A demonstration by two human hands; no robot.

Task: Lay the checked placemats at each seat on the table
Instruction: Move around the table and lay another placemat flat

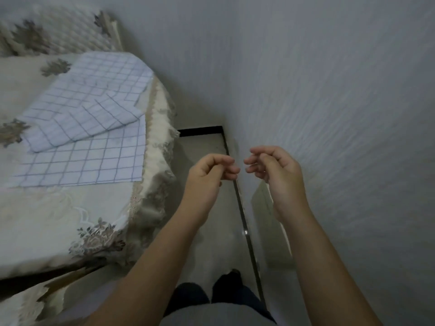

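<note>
White placemats with a thin blue check lie on the table at the left. One placemat [89, 161] lies flat near the table's right edge. A folded placemat [80, 123] lies across it, and another checked placemat [106, 76] is spread further back. My left hand [207, 177] and my right hand [275, 170] hang in the air to the right of the table, over the floor, close together. Both hold nothing; their fingers are loosely curled and apart.
The table [47, 220] wears a cream lace cloth with floral embroidery that hangs over its edge. A white textured wall [329, 90] runs close on the right. Between table and wall is a narrow strip of pale floor [207, 149] with a dark skirting line. My legs show at the bottom.
</note>
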